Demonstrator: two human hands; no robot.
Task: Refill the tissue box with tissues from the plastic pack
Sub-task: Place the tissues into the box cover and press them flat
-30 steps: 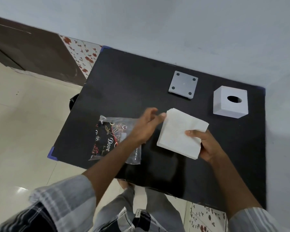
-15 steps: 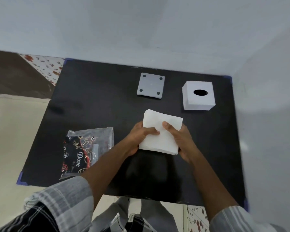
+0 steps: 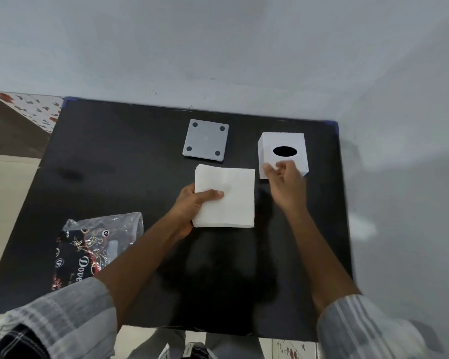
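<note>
A white stack of tissues [image 3: 231, 193] is in the middle of the black table, held at its left edge by my left hand [image 3: 192, 206], thumb on top. To its right stands the white cube tissue box [image 3: 283, 141] with a dark oval slot on top. My right hand [image 3: 285, 182] is off the stack, fingers apart, in front of the box's near face; whether it touches the box I cannot tell. The printed plastic pack [image 3: 93, 247] lies flattened at the front left. The grey square base plate [image 3: 206, 139] of the box lies upside down behind the stack.
The black table [image 3: 109, 156] stands in a corner, with white walls right behind it and to its right. Beige floor and a patterned tile strip [image 3: 31, 107] lie to the left.
My right hand has let go of the tissue stack and moved right and away, up to the tissue box. My left hand now holds the stack alone.
</note>
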